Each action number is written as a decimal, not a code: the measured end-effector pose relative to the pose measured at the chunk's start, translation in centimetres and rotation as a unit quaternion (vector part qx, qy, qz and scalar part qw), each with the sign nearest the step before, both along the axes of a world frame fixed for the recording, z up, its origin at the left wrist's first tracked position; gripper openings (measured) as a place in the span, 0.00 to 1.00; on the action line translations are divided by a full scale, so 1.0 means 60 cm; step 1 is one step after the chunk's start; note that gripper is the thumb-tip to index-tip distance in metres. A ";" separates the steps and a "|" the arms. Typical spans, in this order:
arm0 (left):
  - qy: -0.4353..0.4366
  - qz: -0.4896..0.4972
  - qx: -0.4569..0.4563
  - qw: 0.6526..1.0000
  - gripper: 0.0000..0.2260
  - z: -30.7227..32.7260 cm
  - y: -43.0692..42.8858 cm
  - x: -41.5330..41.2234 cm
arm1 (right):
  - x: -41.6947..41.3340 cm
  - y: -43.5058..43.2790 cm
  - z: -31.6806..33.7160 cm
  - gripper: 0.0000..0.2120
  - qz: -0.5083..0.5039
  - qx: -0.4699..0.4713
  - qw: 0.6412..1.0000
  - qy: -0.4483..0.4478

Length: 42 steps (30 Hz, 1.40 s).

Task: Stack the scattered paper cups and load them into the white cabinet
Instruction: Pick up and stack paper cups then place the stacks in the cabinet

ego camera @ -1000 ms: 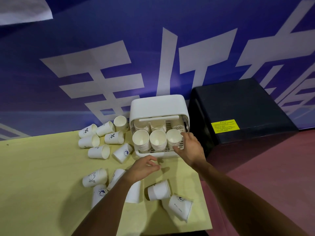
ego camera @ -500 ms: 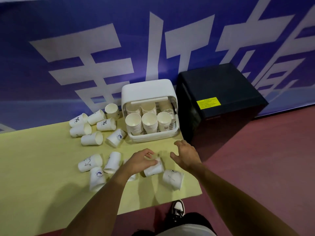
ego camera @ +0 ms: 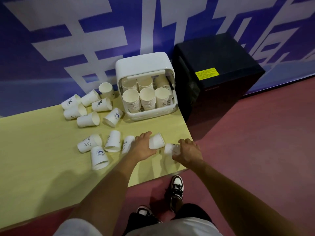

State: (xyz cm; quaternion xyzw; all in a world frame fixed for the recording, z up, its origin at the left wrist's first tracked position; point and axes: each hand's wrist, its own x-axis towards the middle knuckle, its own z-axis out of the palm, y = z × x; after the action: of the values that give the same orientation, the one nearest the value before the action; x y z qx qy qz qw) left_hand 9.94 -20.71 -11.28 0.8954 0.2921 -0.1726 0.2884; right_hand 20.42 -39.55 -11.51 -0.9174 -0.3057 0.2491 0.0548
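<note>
The pale yellow rectangular counter (ego camera: 34, 150) carries two loose groups of white paper cups, all lying on their sides. The far-left group (ego camera: 88, 106) lies at 10 o'clock from the counter's centre; two of its cups show a blue percent sign, and one at its far edge shows its open mouth. The near group (ego camera: 100, 149) lies at 7 o'clock from the white rounded plastic cabinet (ego camera: 144, 65); two of its cups bear a round blue logo and others carry line drawings.

The left hand (ego camera: 143, 147) reaches over the counter at 6 o'clock from the cabinet. Its grip is half closed around the base end of a plain white paper cup lying on its side (ego camera: 157, 141), thumb near and fingers on the far side.

The cabinet stands at the counter's far right corner with its front open. Stacks of nested white cups (ego camera: 146, 97) stand inside, three in front and more behind.

The right hand (ego camera: 188, 151) lies at 3 o'clock from the left hand, near the counter's right edge. Its grip curls partly around a second white paper cup with dark print (ego camera: 170, 148); whether it clamps the cup cannot be told.

A black box-shaped appliance with a yellow label (ego camera: 218, 68) stands just beside the cabinet at 3 o'clock, on the red floor (ego camera: 255, 142).
</note>
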 end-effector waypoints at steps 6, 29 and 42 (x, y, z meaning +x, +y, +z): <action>0.011 -0.005 0.012 1.000 0.38 -0.012 0.003 0.009 | 0.006 0.005 -0.013 0.31 0.003 -0.005 1.000 -0.010; -0.003 0.031 0.016 0.999 0.33 -0.014 0.027 0.070 | 0.125 0.045 0.055 0.31 -0.056 0.118 0.991 -0.004; -0.143 0.157 -0.082 0.974 0.36 0.072 0.105 0.075 | 0.206 0.173 0.144 0.34 -0.017 0.204 0.977 -0.067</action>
State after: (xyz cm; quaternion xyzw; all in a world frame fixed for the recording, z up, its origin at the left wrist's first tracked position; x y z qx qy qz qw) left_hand 14.43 -14.42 -6.97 0.8273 0.3694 -0.0190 0.4228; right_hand 32.80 -29.18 -2.87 -0.9065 -0.3375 0.1190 0.2242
